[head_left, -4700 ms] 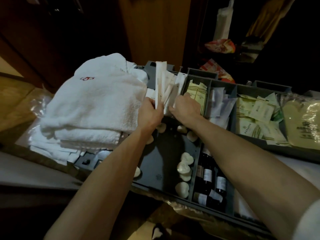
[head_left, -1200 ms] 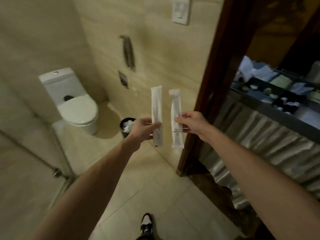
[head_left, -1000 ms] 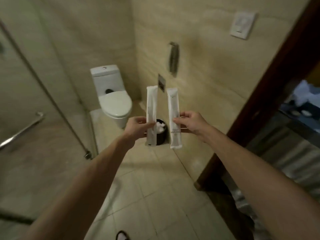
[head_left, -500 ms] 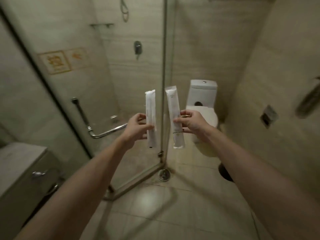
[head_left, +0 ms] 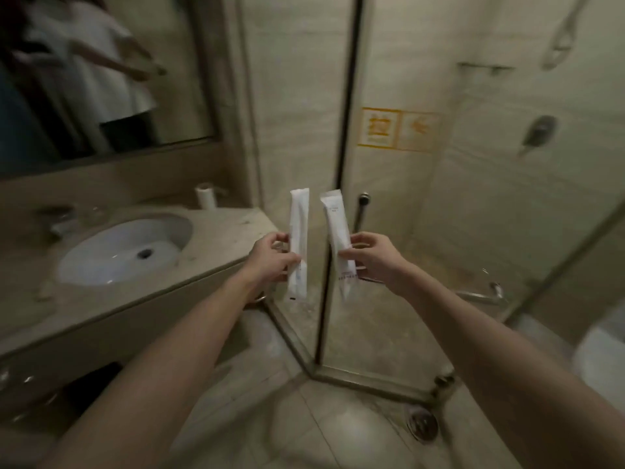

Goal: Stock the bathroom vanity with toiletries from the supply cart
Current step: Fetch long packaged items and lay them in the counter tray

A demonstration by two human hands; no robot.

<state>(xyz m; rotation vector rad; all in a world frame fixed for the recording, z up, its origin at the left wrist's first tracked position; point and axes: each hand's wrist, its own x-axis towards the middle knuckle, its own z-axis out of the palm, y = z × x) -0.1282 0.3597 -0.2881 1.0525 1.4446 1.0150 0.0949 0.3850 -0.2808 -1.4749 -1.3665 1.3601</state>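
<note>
Two long white sealed toiletry packets stand upright in front of me. My left hand (head_left: 270,258) pinches the left packet (head_left: 299,228) near its lower half. My right hand (head_left: 370,257) pinches the right packet (head_left: 336,228) the same way. Both hands are held out at chest height, just past the right end of the vanity counter (head_left: 223,228). The beige stone counter holds a white oval sink (head_left: 125,248) at the left of the view. The supply cart is out of view.
A glass shower enclosure (head_left: 341,130) with a dark frame stands straight ahead, its handle (head_left: 362,208) behind the packets. A white cup-like item (head_left: 206,196) and a faucet (head_left: 59,221) sit on the counter. A mirror (head_left: 101,79) hangs above. A floor drain (head_left: 422,424) lies lower right.
The view has swung left from the cart and toilet to the shower glass and the vanity. Both hands have kept their packets upright and side by side.
</note>
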